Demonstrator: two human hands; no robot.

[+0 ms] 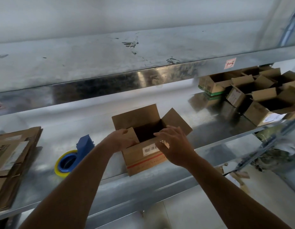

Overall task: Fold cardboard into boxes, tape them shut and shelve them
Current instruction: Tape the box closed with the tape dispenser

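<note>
A small brown cardboard box (143, 157) stands upright on the metal shelf (94, 123), its top open and its far and right flaps raised. It carries a barcode label and a red stripe on its near side. My left hand (122, 139) grips the left flap, pressing it inward. My right hand (174, 144) lies over the near right rim with its fingers spread, touching the box. A blue tape dispenser (72, 156) with a yellowish roll lies left of the box.
A stack of flat cardboard (11, 159) lies at the shelf's left end. Several open boxes (259, 96) crowd the right end. An upper shelf (110, 60) overhangs the work area. Scraps and debris (267, 156) show below right.
</note>
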